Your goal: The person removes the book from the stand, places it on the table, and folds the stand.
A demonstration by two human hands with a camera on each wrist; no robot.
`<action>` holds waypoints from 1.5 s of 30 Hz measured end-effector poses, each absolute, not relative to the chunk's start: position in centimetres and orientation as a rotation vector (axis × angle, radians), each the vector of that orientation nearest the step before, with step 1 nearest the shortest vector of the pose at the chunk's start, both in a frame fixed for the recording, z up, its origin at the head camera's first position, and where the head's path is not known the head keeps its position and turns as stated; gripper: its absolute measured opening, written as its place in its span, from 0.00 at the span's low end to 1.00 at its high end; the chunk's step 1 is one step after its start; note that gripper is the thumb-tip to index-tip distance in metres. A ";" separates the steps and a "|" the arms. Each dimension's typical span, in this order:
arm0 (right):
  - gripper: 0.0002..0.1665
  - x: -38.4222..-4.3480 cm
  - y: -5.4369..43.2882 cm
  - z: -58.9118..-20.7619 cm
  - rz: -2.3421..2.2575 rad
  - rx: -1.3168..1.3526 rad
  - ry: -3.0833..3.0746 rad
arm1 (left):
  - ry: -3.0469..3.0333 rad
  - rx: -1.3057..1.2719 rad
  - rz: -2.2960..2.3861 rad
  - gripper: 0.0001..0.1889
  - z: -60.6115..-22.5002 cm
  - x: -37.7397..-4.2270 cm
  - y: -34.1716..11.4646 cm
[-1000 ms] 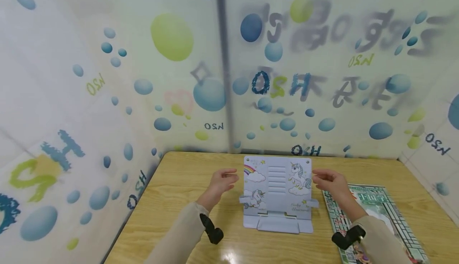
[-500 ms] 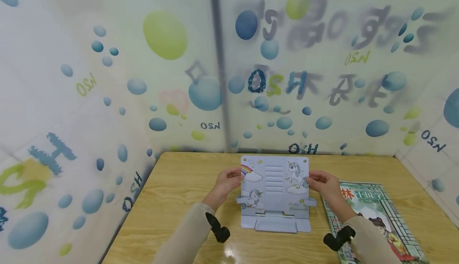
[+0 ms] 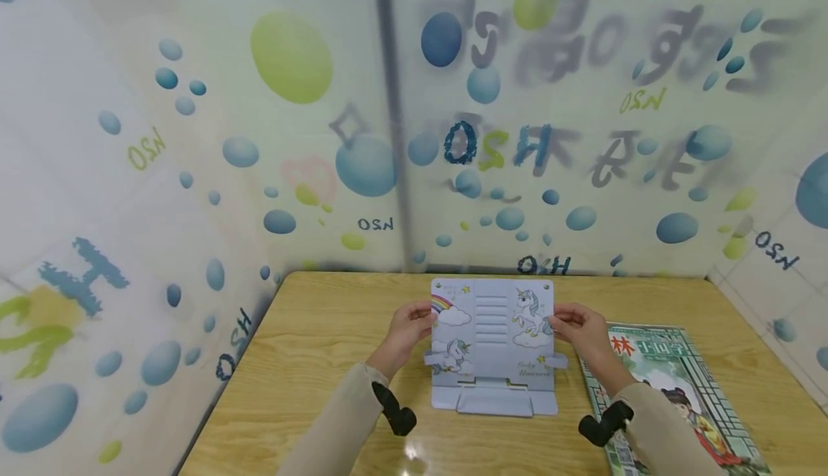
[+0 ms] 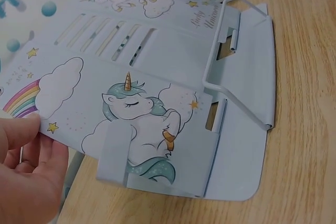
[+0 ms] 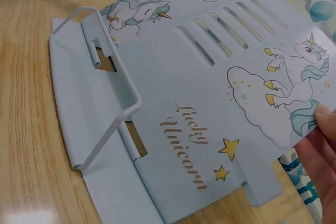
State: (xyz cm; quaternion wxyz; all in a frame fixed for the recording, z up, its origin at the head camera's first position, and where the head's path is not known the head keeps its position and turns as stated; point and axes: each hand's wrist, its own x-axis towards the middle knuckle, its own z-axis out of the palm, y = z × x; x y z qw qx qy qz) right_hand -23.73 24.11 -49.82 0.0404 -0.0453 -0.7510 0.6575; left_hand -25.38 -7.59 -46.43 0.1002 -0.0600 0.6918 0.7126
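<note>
A pale bookstand [image 3: 494,339] printed with unicorns, clouds and a rainbow stands on the table, its slotted back panel raised. My left hand [image 3: 409,333] pinches the panel's left edge beside the rainbow, thumb [image 4: 21,129] on the front and fingers behind. On the opposite edge, by the rearing unicorn, my right hand [image 3: 585,332] pinches in the same way, its thumb [image 5: 326,121] on the front. Low on the stand, a wire page holder [image 5: 113,124] runs along the base plate [image 4: 241,156]. Small side tabs [image 4: 114,153] jut out near the bottom corners.
A green illustrated magazine [image 3: 679,390] lies on the wooden table [image 3: 323,346] at the right, partly under my right forearm. Behind the table's back edge hangs a curtain [image 3: 310,138] with blue and green dots and lettering.
Both hands have moved inward from beside the bookstand and taken hold of its side edges. The right forearm now covers less of the magazine. The head view has shifted slightly.
</note>
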 end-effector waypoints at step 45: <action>0.21 -28.7 22.4 -46.8 1.901 0.084 -2.557 | 1.945 -0.139 2.359 0.08 -47.5 -19.5 -6.5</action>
